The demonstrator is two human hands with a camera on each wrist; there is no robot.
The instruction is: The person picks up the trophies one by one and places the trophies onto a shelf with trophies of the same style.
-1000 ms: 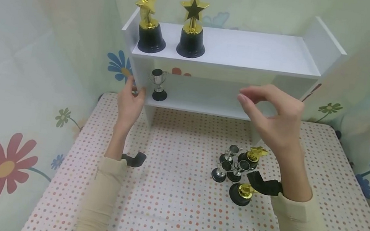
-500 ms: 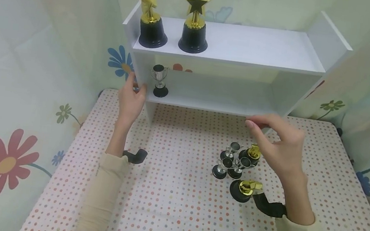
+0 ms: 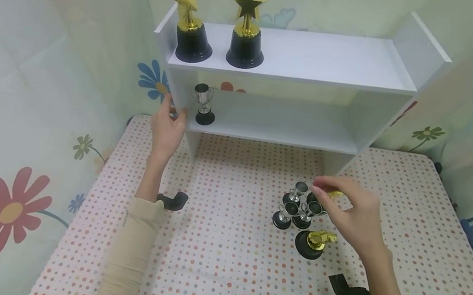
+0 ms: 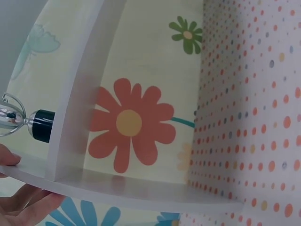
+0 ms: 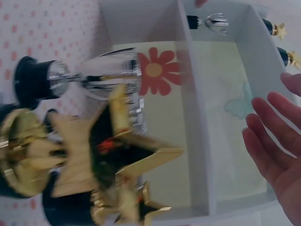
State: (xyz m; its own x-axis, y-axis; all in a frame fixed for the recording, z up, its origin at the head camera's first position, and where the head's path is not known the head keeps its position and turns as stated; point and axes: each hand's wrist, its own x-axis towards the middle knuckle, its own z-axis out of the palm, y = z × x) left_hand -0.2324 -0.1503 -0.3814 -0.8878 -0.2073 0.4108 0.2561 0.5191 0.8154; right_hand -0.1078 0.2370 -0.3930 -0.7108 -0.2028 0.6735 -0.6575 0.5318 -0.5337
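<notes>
My left hand [image 3: 167, 131] grips the left side panel [image 4: 136, 186] of a white shelf unit [image 3: 293, 120], thumb inside and fingers outside. Empty and with its fingers loosely bent, my right hand [image 3: 354, 211] hovers over trophies at the table's right. Three silver cup trophies stand there; one silver cup [image 3: 285, 213] is at the front left of that cluster. A gold star trophy [image 3: 314, 241] stands in front of them. Behind the right fingers, another gold star trophy [image 3: 336, 194] is partly hidden. Both stars show large in the right wrist view.
On the top shelf, toward the left, are two gold star trophies, a side-turned star trophy [image 3: 193, 39] and a front-facing star trophy [image 3: 245, 45]. A silver cup [image 3: 203, 106] occupies the lower shelf's left end. The dotted tablecloth [image 3: 222, 264] spreads below.
From in front of the lower shelf, my right hand has come down to the trophy cluster. The left hand keeps its grip on the side panel. The trophies stand where they were.
</notes>
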